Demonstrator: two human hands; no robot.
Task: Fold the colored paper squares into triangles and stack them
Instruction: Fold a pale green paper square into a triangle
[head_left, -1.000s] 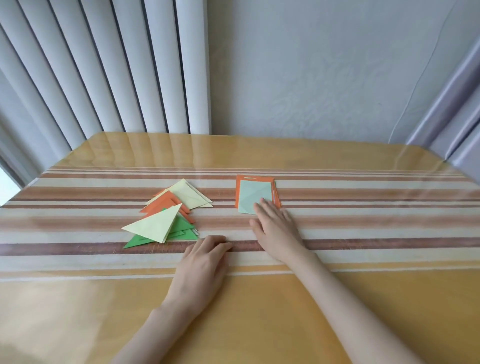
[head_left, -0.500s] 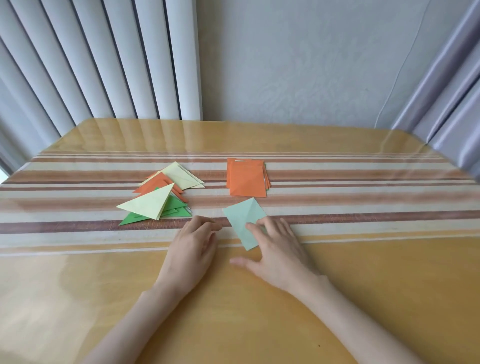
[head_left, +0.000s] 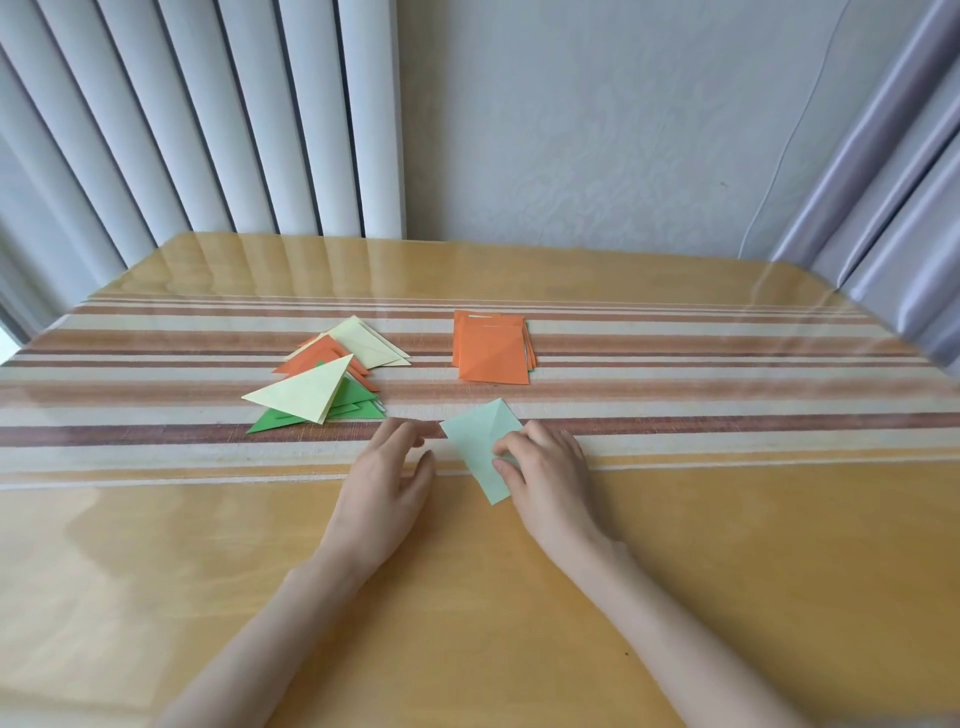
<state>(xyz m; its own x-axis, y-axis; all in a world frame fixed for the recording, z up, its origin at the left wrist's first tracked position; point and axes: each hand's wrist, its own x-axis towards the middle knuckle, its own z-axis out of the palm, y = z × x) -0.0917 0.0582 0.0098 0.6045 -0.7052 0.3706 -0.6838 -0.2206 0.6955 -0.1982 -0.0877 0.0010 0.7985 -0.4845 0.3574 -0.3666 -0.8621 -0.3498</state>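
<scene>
A pale mint paper square lies turned like a diamond on the table in front of me. My right hand rests on its right side, fingertips pinching its right corner. Just left of the sheet my left hand lies flat on the table with fingers apart, holding nothing. Behind the sheet sits a stack of unfolded squares with an orange one on top. To the left is a loose pile of folded triangles in yellow, orange and green.
The table is glossy yellow wood with a striped band across its middle. Vertical blinds hang behind at the left, a grey wall in the middle and a curtain at the right.
My right hand pulled the mint square off the top of the stack toward me, baring the orange sheet, then curled its fingers onto the sheet's right corner. My left hand barely moved.
</scene>
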